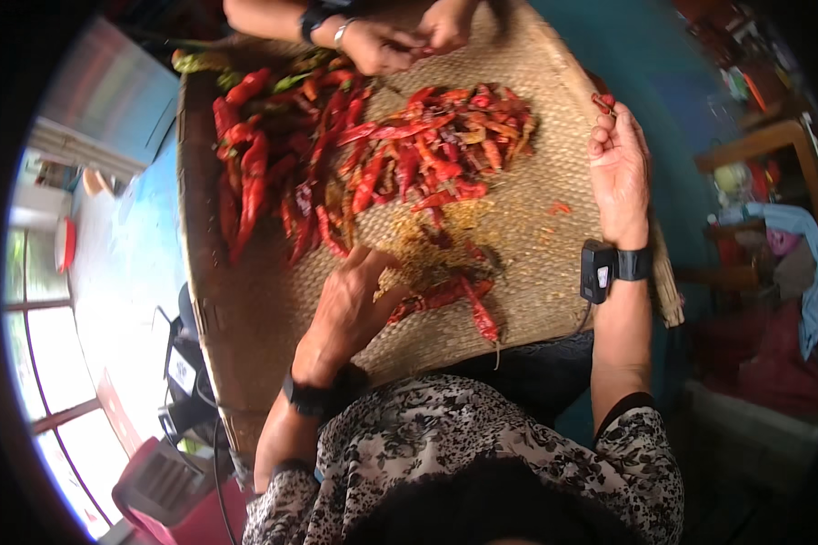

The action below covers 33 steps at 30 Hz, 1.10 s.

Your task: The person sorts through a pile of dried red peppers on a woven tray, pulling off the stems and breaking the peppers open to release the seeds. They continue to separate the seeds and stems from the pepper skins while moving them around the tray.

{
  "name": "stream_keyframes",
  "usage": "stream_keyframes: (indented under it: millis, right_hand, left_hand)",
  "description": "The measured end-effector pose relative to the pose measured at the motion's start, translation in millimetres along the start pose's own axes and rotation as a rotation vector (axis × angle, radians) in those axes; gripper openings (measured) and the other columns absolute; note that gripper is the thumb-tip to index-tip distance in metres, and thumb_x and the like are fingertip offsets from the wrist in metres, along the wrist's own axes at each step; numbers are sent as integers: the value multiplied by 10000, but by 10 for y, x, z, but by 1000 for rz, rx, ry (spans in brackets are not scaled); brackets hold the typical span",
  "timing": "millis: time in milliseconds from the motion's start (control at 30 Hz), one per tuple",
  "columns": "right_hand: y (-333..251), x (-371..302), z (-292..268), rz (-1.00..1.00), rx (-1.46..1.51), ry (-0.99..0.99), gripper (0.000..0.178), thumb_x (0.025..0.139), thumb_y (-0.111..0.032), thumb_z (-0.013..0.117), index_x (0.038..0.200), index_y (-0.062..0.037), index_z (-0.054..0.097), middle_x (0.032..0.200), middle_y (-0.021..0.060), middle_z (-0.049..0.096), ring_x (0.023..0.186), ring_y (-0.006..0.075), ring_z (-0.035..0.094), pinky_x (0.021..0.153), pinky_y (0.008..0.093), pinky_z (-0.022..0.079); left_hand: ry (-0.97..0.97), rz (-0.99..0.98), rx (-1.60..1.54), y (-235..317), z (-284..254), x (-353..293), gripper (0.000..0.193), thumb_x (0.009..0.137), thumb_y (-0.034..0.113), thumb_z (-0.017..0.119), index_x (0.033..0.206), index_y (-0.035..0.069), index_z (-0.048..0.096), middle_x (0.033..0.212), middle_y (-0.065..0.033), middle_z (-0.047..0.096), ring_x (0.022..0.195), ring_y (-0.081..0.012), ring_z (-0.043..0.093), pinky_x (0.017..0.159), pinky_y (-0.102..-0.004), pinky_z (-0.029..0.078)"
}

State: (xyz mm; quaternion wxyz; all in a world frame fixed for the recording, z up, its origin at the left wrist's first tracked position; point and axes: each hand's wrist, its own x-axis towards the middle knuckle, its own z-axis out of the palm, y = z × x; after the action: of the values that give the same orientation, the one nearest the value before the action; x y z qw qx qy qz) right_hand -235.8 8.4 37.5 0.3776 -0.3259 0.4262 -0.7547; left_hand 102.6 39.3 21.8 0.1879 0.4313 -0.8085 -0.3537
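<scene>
A woven tray (554, 263) spreads before me, with red chili peppers heaped over its far half. My left hand (350, 300) is over the near part, thumb and fingers apart, next to a patch of yellowish seeds (413, 250). Close to its thumb lie split red chilies (441, 295), and one stemmed chili (482, 313) points toward me. Out at the tray's right rim, my right hand (620, 159) is turned palm up. A small dark red chili piece (603, 103) is between its fingertips.
Across the tray, another person's hands (400, 41) work together over the far edge. Whole chilies (254, 173) are piled at the left, a looser heap of chilies (454, 136) in the middle. A pink container (177, 490) stands at lower left, a wooden rack (763, 154) at right.
</scene>
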Motion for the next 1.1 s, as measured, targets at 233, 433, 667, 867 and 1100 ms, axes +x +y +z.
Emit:
stream_keyframes:
  millis: [233, 433, 667, 867, 1100]
  right_hand:
    - [-23, -174, 86, 17, -370, -290, 277, 927, -318, 566, 1019, -57, 595, 775, 45, 592, 601, 78, 527, 515, 238, 457]
    - [292, -628, 334, 88, -949, -1294, 176, 850, -222, 664, 828, -69, 579, 704, 34, 615, 618, 106, 593, 529, 240, 497]
    - [232, -783, 562, 117, -898, -1325, 397, 839, -315, 674, 1065, -3, 580, 846, 115, 640, 720, 218, 620, 654, 343, 507]
    - [263, -845, 548, 89, -908, -1287, 425, 832, -273, 679, 1135, -1, 557, 839, 120, 614, 705, 241, 593, 657, 383, 472]
    - [281, -821, 549, 232, -970, -1461, 336, 785, -243, 724, 891, 5, 524, 710, 87, 550, 629, 221, 551, 590, 378, 420]
  left_hand:
    - [-58, 38, 162, 28, 214, -228, 330, 718, 88, 721, 1002, 40, 559, 865, -125, 580, 737, -301, 617, 633, -380, 504]
    - [-64, 135, 266, 35, 245, -144, 178, 766, 98, 612, 912, 81, 512, 800, -118, 543, 666, -333, 582, 554, -424, 483]
    - [46, 1, 85, 190, 140, -8, 134, 739, 25, 593, 866, 22, 547, 699, -132, 602, 630, -289, 615, 575, -369, 484]
    - [-102, 134, 351, 244, 170, 5, 313, 728, 216, 736, 961, 77, 579, 866, -102, 582, 690, -288, 619, 571, -393, 500]
    - [-120, 99, 346, 76, 261, -151, 280, 752, 172, 678, 974, 77, 537, 828, -128, 544, 742, -337, 579, 594, -439, 473]
